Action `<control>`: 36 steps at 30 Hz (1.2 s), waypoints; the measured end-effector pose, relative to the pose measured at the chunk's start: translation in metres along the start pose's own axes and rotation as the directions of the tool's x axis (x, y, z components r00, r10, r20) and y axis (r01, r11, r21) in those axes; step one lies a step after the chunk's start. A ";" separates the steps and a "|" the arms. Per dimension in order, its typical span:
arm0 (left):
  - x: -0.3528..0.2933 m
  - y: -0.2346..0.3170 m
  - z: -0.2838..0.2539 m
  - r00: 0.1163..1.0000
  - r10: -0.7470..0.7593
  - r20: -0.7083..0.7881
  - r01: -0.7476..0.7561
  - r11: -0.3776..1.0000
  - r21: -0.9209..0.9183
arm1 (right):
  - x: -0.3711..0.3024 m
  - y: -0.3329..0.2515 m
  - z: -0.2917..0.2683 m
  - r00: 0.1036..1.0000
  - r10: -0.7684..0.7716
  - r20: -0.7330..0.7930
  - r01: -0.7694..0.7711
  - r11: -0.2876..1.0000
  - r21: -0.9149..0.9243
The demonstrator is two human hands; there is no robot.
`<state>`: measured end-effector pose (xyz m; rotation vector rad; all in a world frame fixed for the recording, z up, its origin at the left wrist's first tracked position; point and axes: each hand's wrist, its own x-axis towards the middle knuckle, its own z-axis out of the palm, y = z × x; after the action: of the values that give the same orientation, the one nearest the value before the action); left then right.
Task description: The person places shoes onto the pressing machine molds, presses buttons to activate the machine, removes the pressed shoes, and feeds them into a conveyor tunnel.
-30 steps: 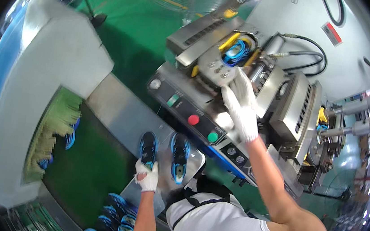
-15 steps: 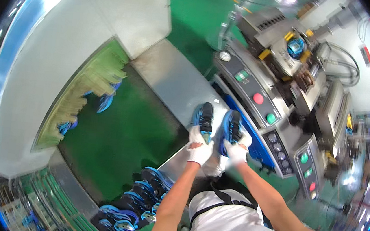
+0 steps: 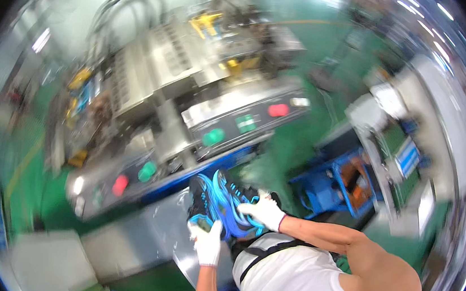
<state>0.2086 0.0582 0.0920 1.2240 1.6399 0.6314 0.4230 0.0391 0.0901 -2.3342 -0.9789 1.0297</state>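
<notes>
Two black sneakers with bright blue soles are in my white-gloved hands, close together in front of my waist. The left sneaker [image 3: 200, 194] has its heel end in my left hand [image 3: 207, 243], with the fingers closed round it and the thumb up. My right hand [image 3: 264, 212] grips the right sneaker [image 3: 237, 194] from its right side. That sneaker is tilted, so its blue sole faces the other one. Fingers on the far side of both sneakers are partly hidden.
A machine with a slanted control panel [image 3: 249, 121] and red and green buttons stands just ahead. A metal ledge [image 3: 158, 231] lies to the left. A blue cart [image 3: 319, 191] stands at right, beside a workbench [image 3: 378, 166]. Much of the view is smeared by motion.
My view has swung to the right, bringing the machine in front of me. Both sneakers have come up off the metal ledge, still in my hands, and are now closer together.
</notes>
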 end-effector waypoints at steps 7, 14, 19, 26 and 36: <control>-0.036 0.185 0.173 0.715 0.354 0.602 -0.294 0.935 -0.200 | -0.071 0.098 -0.234 0.847 0.463 -0.259 -0.061 0.569 0.820; -0.139 0.355 0.390 0.239 0.464 0.853 -0.318 0.867 -0.383 | -0.142 0.236 -0.412 0.241 0.640 -0.730 0.324 0.656 0.682; -0.181 0.419 0.572 0.105 0.681 0.725 -0.874 0.411 -0.260 | -0.128 0.316 -0.513 0.043 0.507 -0.861 -0.094 0.860 0.502; -0.223 0.482 0.709 -0.008 0.579 0.815 -0.916 0.323 -0.238 | -0.040 0.407 -0.624 0.063 0.562 -0.824 -0.353 0.785 0.509; -0.033 0.184 0.349 0.449 0.297 0.843 -0.800 0.554 0.230 | -0.025 0.186 -0.408 0.761 -0.014 -0.648 0.560 0.517 0.647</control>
<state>0.6039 0.0476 0.1156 2.2447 0.6339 -0.1051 0.8017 -0.1368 0.2538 -1.4141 -0.4513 0.3949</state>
